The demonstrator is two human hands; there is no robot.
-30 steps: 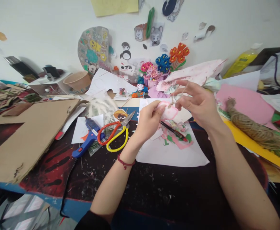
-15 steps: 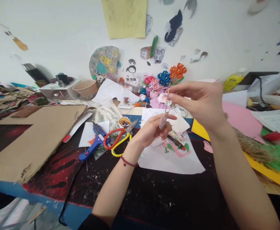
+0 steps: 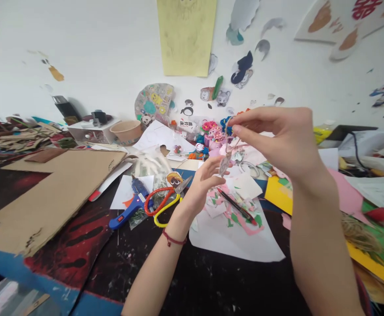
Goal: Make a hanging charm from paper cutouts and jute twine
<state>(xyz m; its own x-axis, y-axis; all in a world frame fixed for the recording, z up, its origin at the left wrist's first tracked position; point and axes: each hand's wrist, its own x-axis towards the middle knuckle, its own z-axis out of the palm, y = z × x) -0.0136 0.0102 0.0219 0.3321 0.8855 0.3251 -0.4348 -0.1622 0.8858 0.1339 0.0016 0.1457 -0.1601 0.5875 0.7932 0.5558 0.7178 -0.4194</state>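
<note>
My right hand [image 3: 274, 136] is raised, thumb and forefinger pinched on a thin twine loop [image 3: 227, 139]. A small pale, flat charm [image 3: 224, 164] hangs from the twine. Just left of the charm is my left hand [image 3: 208, 180], its fingers spread around it; whether a fingertip touches the charm I cannot tell. Beneath the hands lies a white paper sheet [image 3: 224, 241] with pink and green scraps and a dark red-tipped pen [image 3: 238, 206]. Scissors [image 3: 167, 202] with red and yellow handles lie left of my left hand, beside a blue glue gun [image 3: 130, 208].
Cardboard [image 3: 56, 193] covers the table's left part. A tan bowl [image 3: 126, 131], a clear plastic bag [image 3: 152, 162] and pink crochet flowers [image 3: 213, 131] stand or lie toward the wall. Yellow card [image 3: 279, 193] and raffia strands [image 3: 359, 232] are at the right.
The view has tilted up. My left hand's fingers have opened away from the charm, which now hangs more freely from the twine in my right hand.
</note>
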